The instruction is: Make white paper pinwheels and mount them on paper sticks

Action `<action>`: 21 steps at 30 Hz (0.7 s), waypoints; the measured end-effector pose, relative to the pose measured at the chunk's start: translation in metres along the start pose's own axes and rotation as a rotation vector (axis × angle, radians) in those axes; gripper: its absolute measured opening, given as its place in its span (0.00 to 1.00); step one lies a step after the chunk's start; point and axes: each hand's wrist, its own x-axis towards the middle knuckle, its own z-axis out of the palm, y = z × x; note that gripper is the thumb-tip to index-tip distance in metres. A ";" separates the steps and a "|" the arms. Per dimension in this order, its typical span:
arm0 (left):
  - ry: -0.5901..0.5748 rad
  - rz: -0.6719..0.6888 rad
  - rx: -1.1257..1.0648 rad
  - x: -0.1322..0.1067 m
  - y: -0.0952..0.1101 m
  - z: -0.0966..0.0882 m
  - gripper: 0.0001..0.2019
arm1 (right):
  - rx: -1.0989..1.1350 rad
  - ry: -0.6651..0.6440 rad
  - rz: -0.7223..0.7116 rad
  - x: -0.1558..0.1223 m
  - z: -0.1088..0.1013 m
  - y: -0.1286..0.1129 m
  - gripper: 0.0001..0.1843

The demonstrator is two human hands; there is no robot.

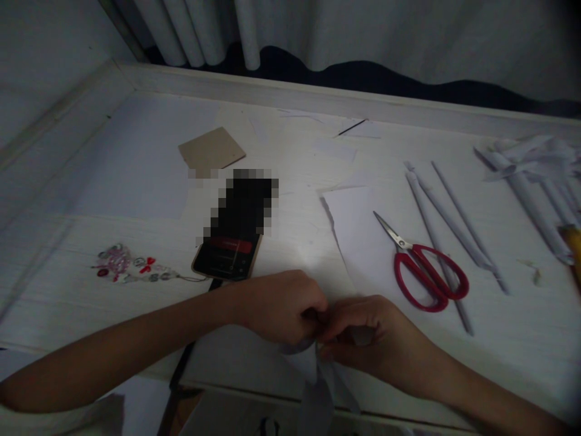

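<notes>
My left hand (279,306) and my right hand (365,336) meet at the near edge of a white table (136,157), fingers curled together. Both pinch a strip of white paper (318,387) that hangs down past the table edge below them. A white sheet (358,236) lies just beyond my right hand. Red-handled scissors (426,269) rest to the right of that sheet.
A phone (231,242) lies beyond my left hand, with a beaded charm (124,266) to its left and a brown cardboard square (211,150) further back. Several rolled paper sticks (454,224) lie right of the scissors, more rolls and scraps (535,163) at the far right. Curtains hang behind.
</notes>
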 end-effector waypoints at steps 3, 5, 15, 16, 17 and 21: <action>-0.003 0.019 -0.050 0.001 0.000 0.000 0.06 | -0.022 -0.004 0.006 0.001 0.000 0.001 0.02; -0.006 0.026 -0.083 0.001 -0.001 -0.001 0.05 | -0.054 -0.015 0.007 0.000 -0.001 0.001 0.03; -0.052 0.033 -0.191 -0.006 0.001 -0.010 0.08 | -0.244 -0.041 -0.175 -0.009 -0.010 -0.009 0.04; -0.031 0.025 -0.167 -0.007 0.001 -0.011 0.08 | -0.255 -0.037 -0.193 -0.009 -0.010 -0.009 0.04; -0.008 0.013 -0.149 -0.008 0.002 -0.012 0.08 | -0.265 -0.032 -0.205 -0.009 -0.010 -0.009 0.04; 0.037 0.006 -0.145 -0.011 0.003 -0.013 0.07 | -0.276 0.003 -0.230 -0.010 -0.010 -0.008 0.04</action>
